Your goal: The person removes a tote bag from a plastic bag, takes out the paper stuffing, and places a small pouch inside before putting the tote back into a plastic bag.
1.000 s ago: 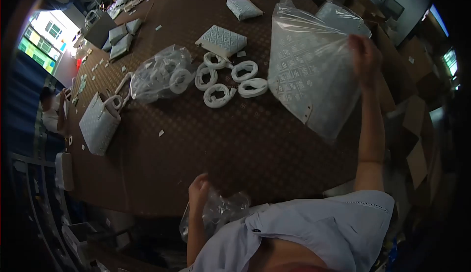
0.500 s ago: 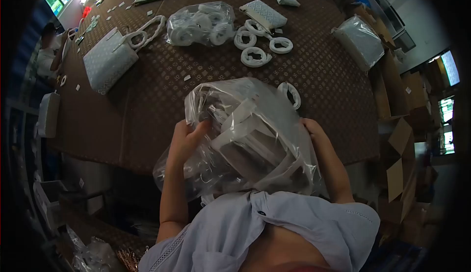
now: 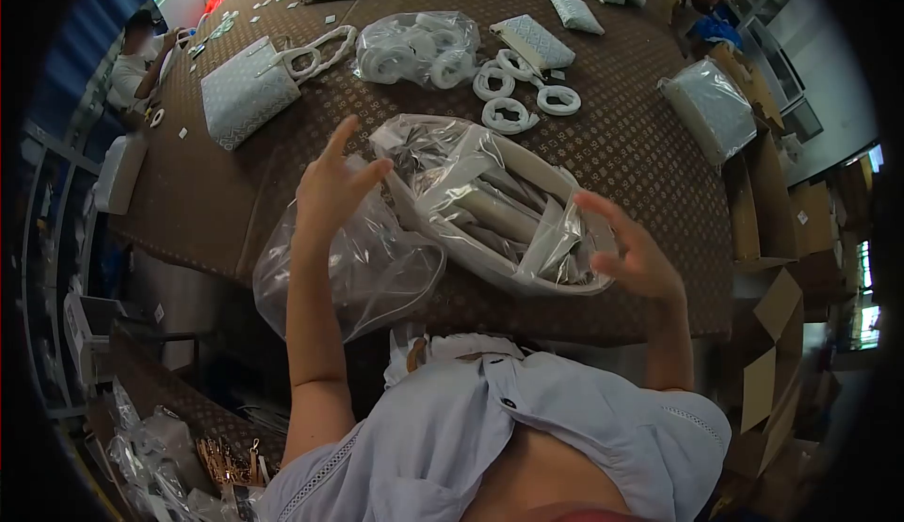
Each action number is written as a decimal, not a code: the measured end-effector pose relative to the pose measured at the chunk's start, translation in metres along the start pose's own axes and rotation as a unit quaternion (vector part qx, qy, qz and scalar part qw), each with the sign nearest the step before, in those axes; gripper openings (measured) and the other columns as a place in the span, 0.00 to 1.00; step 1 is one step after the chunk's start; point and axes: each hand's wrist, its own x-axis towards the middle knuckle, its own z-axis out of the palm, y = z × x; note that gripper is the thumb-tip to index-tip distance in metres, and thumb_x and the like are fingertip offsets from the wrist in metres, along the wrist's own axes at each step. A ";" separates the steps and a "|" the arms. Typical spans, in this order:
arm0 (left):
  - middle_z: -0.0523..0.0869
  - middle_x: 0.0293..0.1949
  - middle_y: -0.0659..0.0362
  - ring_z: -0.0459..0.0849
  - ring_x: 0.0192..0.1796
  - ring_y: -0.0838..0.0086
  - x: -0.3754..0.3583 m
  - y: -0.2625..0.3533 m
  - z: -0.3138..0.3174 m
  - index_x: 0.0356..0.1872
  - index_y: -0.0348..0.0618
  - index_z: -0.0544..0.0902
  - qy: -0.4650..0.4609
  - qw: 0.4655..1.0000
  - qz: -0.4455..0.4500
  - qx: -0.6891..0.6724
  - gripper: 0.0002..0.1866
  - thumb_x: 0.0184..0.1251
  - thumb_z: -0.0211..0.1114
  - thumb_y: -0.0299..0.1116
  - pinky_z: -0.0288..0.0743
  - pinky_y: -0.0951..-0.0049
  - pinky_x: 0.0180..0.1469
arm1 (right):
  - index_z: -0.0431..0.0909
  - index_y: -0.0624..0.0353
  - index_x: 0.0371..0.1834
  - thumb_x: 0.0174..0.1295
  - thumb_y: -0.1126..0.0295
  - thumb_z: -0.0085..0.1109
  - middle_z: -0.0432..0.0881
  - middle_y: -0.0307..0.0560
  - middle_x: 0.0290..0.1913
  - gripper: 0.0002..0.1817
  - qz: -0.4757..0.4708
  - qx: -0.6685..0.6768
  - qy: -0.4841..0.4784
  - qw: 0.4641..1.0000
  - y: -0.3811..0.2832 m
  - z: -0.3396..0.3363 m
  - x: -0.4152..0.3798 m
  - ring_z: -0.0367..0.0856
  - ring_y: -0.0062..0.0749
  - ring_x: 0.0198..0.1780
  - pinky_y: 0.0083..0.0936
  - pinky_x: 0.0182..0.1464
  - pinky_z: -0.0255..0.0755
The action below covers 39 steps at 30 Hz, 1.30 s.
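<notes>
A white bag (image 3: 490,204) wrapped in clear plastic lies on the brown patterned table, its open top facing me and wrapped pieces inside. My left hand (image 3: 331,183) is raised at the bag's left end, thumb and fingers spread, holding nothing. At the right end, my right hand (image 3: 633,247) has its fingers apart, close beside the rim; whether it touches the plastic is unclear. Loose clear plastic (image 3: 353,273) spreads from the bag's left side toward the table's front edge, partly behind my left forearm.
Beyond are white rolled straps (image 3: 509,116), a plastic sack of rolls (image 3: 416,49), a white handbag (image 3: 247,94) and pouches (image 3: 533,44). A wrapped package (image 3: 711,108) and cardboard boxes (image 3: 774,310) stand right. A person (image 3: 138,68) sits far left.
Both hands have let go of the plastic and opened. The bag now lies lower and flatter, its open top in view, with loose plastic to the left. The camera view has shifted.
</notes>
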 end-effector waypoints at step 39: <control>0.80 0.18 0.61 0.79 0.18 0.71 -0.125 -0.017 0.005 0.56 0.53 0.75 -0.100 0.931 0.345 0.071 0.38 0.39 0.72 0.55 0.69 0.71 0.21 | 0.76 0.59 0.44 0.55 0.63 0.62 0.80 0.49 0.44 0.16 0.062 -0.128 0.209 0.967 0.051 -0.011 0.038 0.77 0.34 0.47 0.30 0.49 0.69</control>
